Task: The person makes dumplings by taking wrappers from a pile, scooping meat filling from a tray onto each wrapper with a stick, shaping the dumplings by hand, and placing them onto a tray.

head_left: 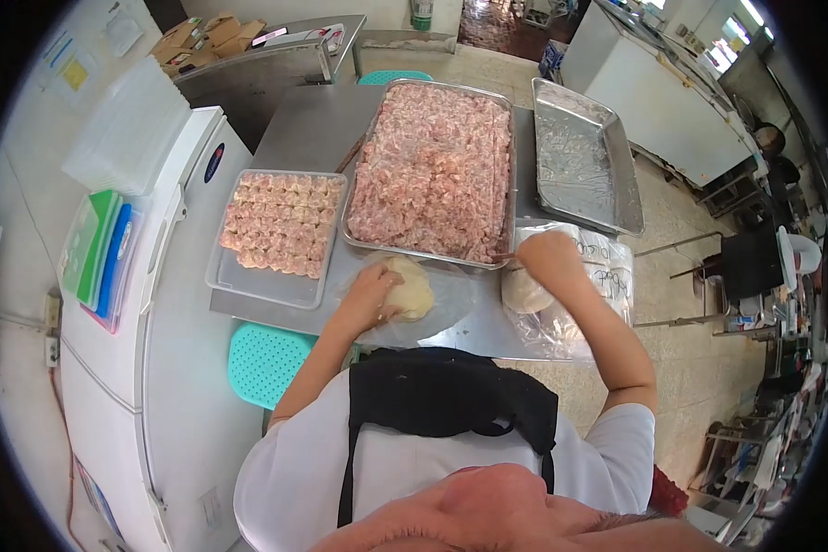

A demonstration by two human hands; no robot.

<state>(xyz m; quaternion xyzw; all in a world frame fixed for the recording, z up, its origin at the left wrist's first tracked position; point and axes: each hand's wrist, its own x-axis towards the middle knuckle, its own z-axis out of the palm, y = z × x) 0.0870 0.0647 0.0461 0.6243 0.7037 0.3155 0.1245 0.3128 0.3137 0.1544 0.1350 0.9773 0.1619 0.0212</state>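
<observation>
The left hand is resting bent fingers on a round, pale-yellow stack of dough by the near edge of the grey metal counter (whether its grip is closing on any, I cannot tell). The right hand is gripping a thin brown stick at the near right corner of a rectangular metal tray, which is holding pink minced meat. Toward the counter's left edge, small meat dumplings are sitting in rows.
</observation>
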